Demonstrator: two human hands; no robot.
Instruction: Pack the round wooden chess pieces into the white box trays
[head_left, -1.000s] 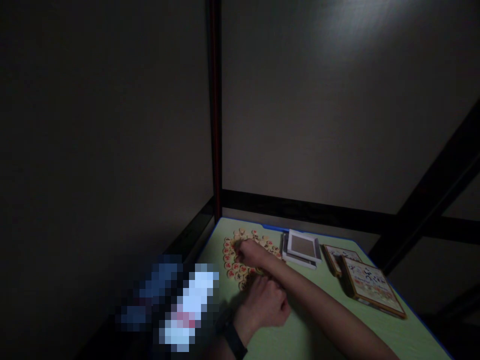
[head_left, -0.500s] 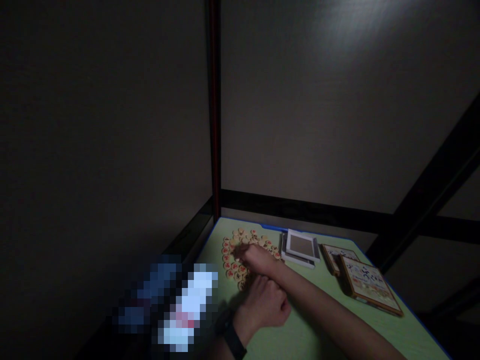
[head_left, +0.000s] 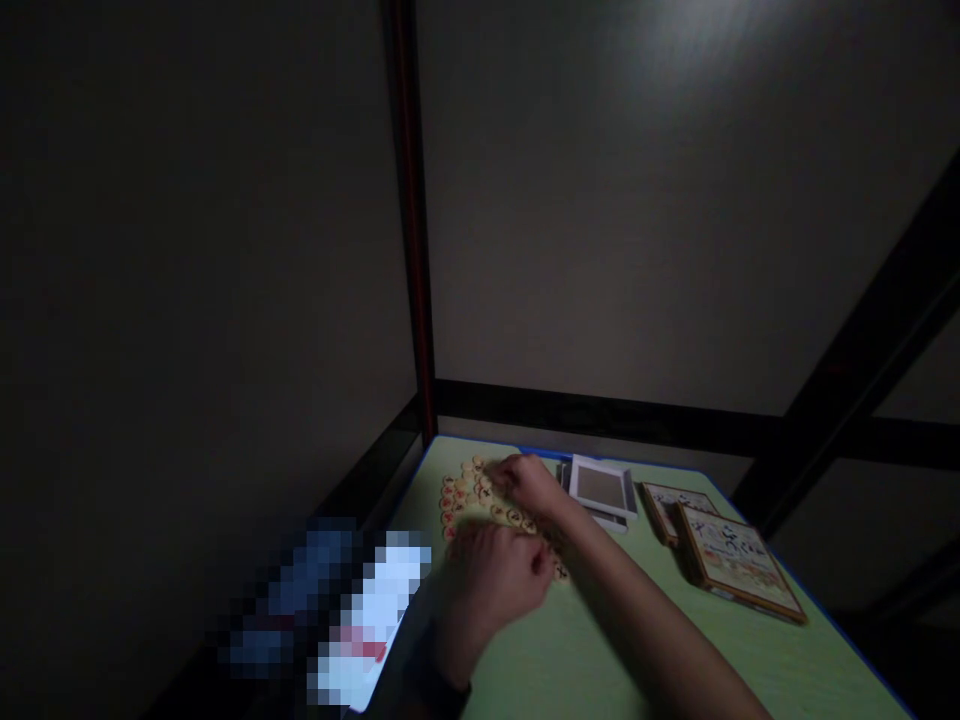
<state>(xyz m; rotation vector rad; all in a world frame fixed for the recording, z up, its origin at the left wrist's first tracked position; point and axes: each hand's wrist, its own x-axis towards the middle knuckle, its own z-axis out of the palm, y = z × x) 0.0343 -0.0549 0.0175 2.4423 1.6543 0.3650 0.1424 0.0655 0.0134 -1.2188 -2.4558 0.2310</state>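
Observation:
Round wooden Chinese chess pieces [head_left: 514,517] with red and black characters lie in a loose cluster on a green table [head_left: 600,630]. My left hand [head_left: 499,575], with a dark band on its wrist, is curled over the near side of the cluster; its fingertips are blurred and hidden. Farther back, my right hand [head_left: 531,483] reaches across with bent fingers closed at the pieces on the far side. Whatever either hand may grip does not show.
White shallow box parts [head_left: 604,487] stand beside the pieces toward the back. Two flat boxes with printed lids [head_left: 742,560] lie at the right. Grey walls close in behind and to the left. A pixelated bright patch [head_left: 375,620] is at the table's left.
My right hand has moved away from me to the far side of the cluster. My left hand has moved left and forward over the near pieces. More pieces show between the hands.

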